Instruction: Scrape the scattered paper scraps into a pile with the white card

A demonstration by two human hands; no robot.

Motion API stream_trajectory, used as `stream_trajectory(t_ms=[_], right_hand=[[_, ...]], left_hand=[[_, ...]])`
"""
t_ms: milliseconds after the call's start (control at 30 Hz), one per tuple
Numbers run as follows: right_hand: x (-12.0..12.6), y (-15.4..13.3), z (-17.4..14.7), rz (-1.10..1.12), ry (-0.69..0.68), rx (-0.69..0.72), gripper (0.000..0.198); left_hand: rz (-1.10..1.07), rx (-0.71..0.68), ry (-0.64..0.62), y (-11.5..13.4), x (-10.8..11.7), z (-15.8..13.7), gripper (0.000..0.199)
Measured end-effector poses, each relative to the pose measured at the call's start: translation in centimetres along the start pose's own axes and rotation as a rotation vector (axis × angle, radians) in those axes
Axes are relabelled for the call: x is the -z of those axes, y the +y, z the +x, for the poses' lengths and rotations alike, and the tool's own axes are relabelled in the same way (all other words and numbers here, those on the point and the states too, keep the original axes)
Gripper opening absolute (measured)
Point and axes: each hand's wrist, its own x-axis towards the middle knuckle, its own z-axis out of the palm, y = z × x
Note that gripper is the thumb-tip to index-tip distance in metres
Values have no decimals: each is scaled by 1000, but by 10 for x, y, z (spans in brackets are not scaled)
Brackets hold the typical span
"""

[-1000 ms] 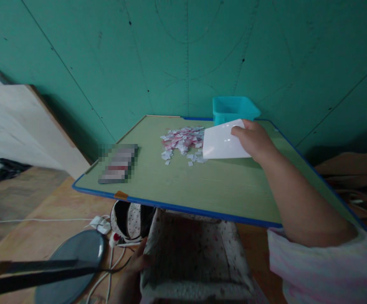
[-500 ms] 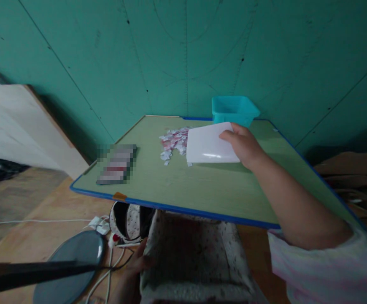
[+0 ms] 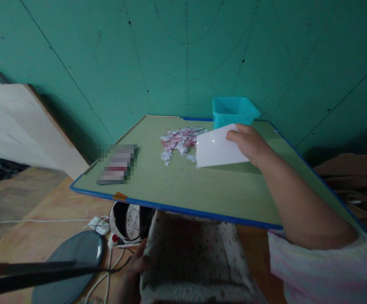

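My right hand grips a glossy white sheet by its right edge, thumb on top. The sheet is tilted just above the table, its left edge beside a pile of small torn white and pink paper scraps. A few scraps lie at the sheet's lower left corner. Below the table's front edge, my left hand holds the left side of a speckled, open bin. Its fingers are partly hidden behind the bin's wall, and the bin's inside is dark.
The green table has a blue taped edge. A turquoise basket stands at its back, against the green wall. A blurred-out flat thing lies at the left. On the floor are a grey oval lid, cables and a power strip.
My right hand has drawn the white sheet to the right and slightly nearer, uncovering more of the scraps. My left hand and the bin have stayed in place.
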Motion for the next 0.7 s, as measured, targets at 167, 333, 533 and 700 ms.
stream_trajectory(t_ms=[167,333,533,700], right_hand=[[3,1,2,-38,83,44,13],[-9,-2,-2,35,37,83,15],[-13,-5,-6,150,-81,78,16],[-7,-2,-2,150,28,59,14]], left_hand=[[14,-26,6,-1,7,7,68],[86,123,23,5,17,26,86],[18,31,-51,1,27,31,62],[139,188,80,13,35,46,69]])
